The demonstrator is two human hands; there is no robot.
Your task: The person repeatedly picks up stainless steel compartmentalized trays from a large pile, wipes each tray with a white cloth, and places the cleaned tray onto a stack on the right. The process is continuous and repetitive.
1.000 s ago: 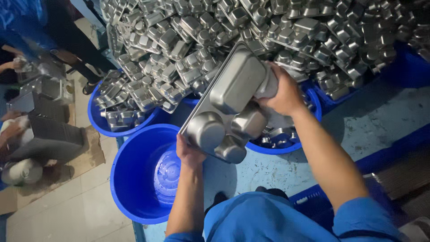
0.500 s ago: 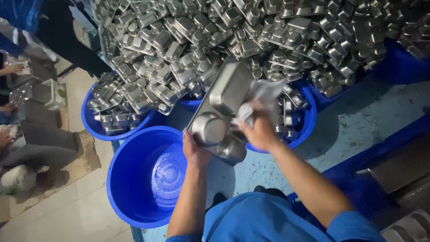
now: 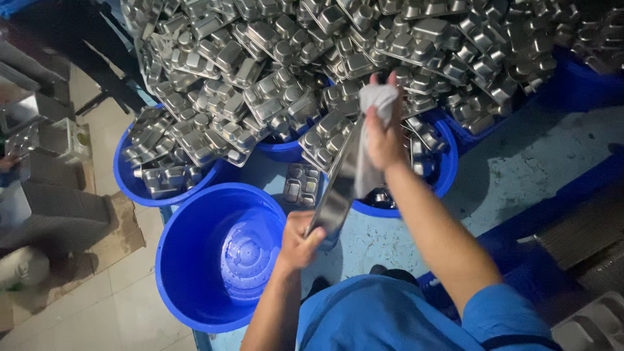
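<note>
My left hand (image 3: 300, 242) grips the near end of a steel compartment tray (image 3: 338, 194), held edge-on and tilted up away from me. My right hand (image 3: 383, 133) holds a pale grey cloth (image 3: 379, 99) pressed against the tray's far end. Below my left hand stands an empty blue tub (image 3: 224, 257) with a wet bottom. Both my arms wear blue short sleeves.
A large heap of steel compartment trays (image 3: 338, 52) fills the top of the view. It spills into blue tubs at left (image 3: 162, 162) and behind the held tray (image 3: 429, 162). A blue floor mat (image 3: 533, 162) lies at right, tiled floor and cardboard at left.
The tray has turned from showing its bottom to edge-on. My right hand with the cloth has moved up to its far end. The view has shifted right.
</note>
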